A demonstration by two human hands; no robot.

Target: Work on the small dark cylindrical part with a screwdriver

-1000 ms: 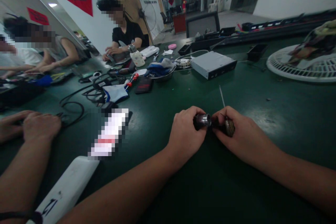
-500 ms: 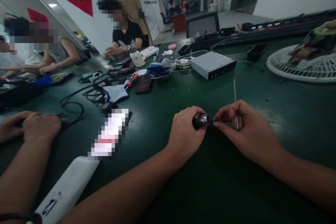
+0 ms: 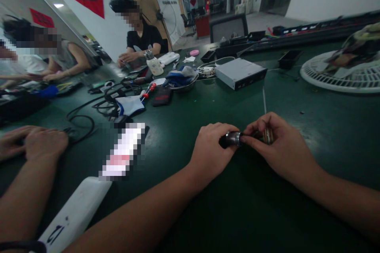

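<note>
My left hand [image 3: 211, 148] is wrapped round a dark cylinder with a shiny metal end [image 3: 234, 138], held above the green table [image 3: 249, 217]. The fingertips of my right hand [image 3: 277, 142] meet at the open end of the cylinder, and the small part pinched there is mostly hidden. A brownish, rounded piece [image 3: 268, 136] also sits within the curled fingers of my right hand. Behind that hand a thin pale rod [image 3: 264, 101] sticks up.
A grey metal drive box [image 3: 241, 72] lies ahead, with a white fan grille [image 3: 341, 77] at right. Another person's hands [image 3: 46, 142] rest at left, near a lit phone [image 3: 124, 150], a white case [image 3: 78, 209] and black cables [image 3: 80, 116].
The cylinder in my left hand has moved slightly right, up against my right fingertips. The small dark part that showed between them is now mostly hidden.
</note>
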